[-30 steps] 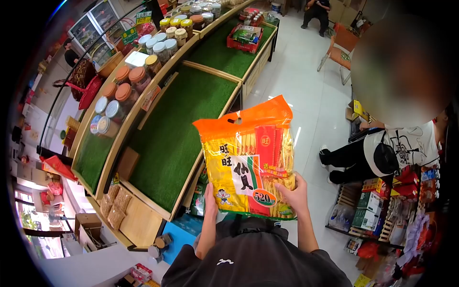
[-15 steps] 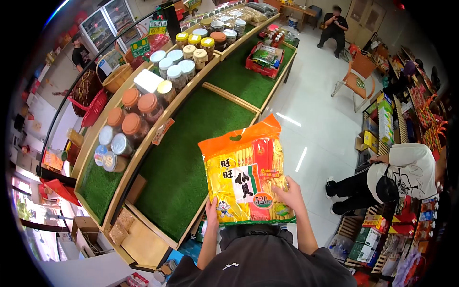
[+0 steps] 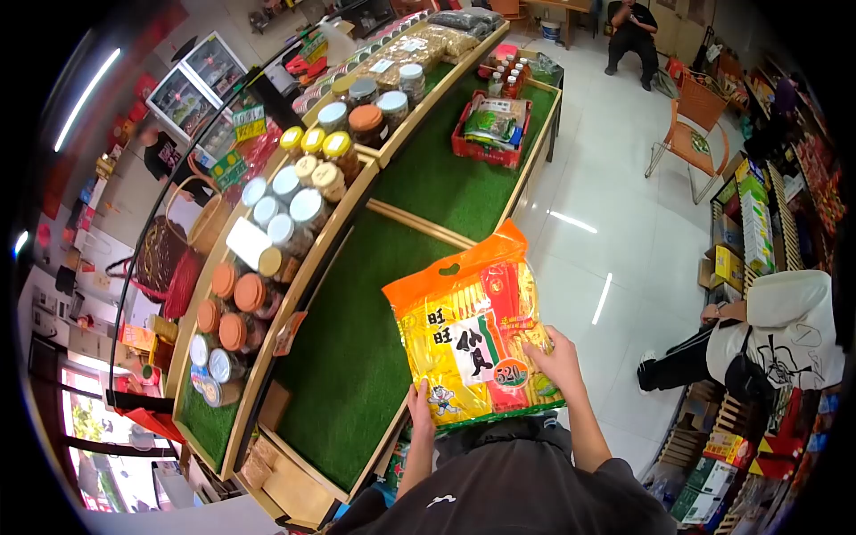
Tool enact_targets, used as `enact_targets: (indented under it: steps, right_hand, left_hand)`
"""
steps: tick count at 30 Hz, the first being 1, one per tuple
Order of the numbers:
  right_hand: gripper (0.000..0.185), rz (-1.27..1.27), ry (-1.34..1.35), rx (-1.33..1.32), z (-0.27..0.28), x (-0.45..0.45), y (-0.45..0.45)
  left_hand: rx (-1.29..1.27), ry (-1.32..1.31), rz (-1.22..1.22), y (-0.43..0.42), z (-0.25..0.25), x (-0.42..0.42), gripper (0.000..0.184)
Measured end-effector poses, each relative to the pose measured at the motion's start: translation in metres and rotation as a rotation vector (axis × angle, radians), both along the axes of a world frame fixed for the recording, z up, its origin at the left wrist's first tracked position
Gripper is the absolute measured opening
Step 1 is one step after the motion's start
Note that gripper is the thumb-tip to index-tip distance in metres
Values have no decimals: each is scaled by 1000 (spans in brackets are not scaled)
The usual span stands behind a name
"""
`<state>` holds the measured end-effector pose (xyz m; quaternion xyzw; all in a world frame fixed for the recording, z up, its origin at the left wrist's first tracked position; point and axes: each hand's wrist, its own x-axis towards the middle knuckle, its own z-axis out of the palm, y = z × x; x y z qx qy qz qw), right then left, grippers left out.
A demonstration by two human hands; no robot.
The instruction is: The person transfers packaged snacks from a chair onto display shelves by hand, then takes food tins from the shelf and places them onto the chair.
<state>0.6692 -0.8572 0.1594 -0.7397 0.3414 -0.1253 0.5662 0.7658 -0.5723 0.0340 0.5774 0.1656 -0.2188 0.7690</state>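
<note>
A large yellow and orange bag of packaged rice crackers (image 3: pixel 473 330) is held up in front of my body, its front printed with big characters and "520". My left hand (image 3: pixel 421 408) grips the lower left edge of the bag. On the lower right side, my right hand (image 3: pixel 555 357) clasps it with the thumb on the front; the other fingers are mostly hidden behind. The bag is slightly tilted, with its orange handle strip at the top. Beyond it lies the green turf display shelf (image 3: pixel 330 330).
Jars with orange lids (image 3: pixel 234 330) and other jars stand on the raised tier at left. A red crate (image 3: pixel 490 138) of packets sits on the far turf. A chair (image 3: pixel 695 134) stands on the tiled floor. One person (image 3: pixel 776 330) is by the right shelves; another (image 3: pixel 631 40) sits at the back.
The view has shifted, so the bag and both hands appear slightly farther right. My grip on the bag looks the same. The person at right is also shifted in the view.
</note>
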Motion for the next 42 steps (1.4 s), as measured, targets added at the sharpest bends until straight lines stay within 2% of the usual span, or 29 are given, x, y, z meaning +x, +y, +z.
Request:
enact_targets:
  steps: [2, 4, 7, 10, 12, 15, 18, 21, 23, 25, 26, 27, 30, 33, 35, 39, 42]
  right_hand:
    - [34, 11, -33, -301, -17, 8, -31]
    - [33, -6, -10, -244, -11, 13, -60]
    - [36, -3, 31, -204, -9, 20, -97]
    - [41, -61, 3, -201, -19, 28, -130]
    - [46, -62, -76, -277, -25, 36, -146]
    - [49, -54, -58, -236, -23, 61, -170]
    - [52, -15, -30, -160, -33, 97, -199]
    - [54, 37, -60, -224, -47, 147, -228]
    - [53, 62, -66, -235, -36, 186, -240]
    - [53, 118, -36, -339, -50, 222, -258]
    - [52, 132, -3, -336, -56, 239, -267]
    - [52, 162, 13, -357, -58, 253, -276]
    - [47, 260, -21, -378, -81, 310, -296]
    - [46, 340, 36, -309, -77, 350, -301]
    - [45, 388, 14, -329, -103, 377, -309]
    - [45, 507, -30, -389, -164, 434, -328]
    - [45, 595, 7, -367, -195, 480, -343]
  left_hand:
    - [10, -28, 10, -34, 3, 9, 37]
    - [13, -42, 30, -67, 6, 13, 37]
    - [188, -54, 82, -114, 18, 22, 37]
    - [103, -78, 41, -151, 24, 35, 26]
    - [78, -77, 45, -172, 23, 44, 25]
    - [68, -42, 71, -194, 11, 62, 26]
    - [54, -28, 123, -216, -8, 85, 29]
    - [33, -12, 191, -236, -35, 112, 34]
    - [50, -3, 282, -256, -39, 134, 33]
    - [73, -67, 348, -272, -50, 159, 30]
    - [-1, -69, 327, -275, -57, 170, 26]
    - [7, -55, 388, -287, -36, 179, 24]
    - [15, -49, 480, -303, -47, 214, 23]
    - [74, -87, 485, -307, -55, 232, 24]
    - [130, -47, 532, -317, -49, 242, 25]
    - [273, -66, 556, -329, -96, 259, 29]
    - [247, 18, 586, -343, -121, 280, 33]
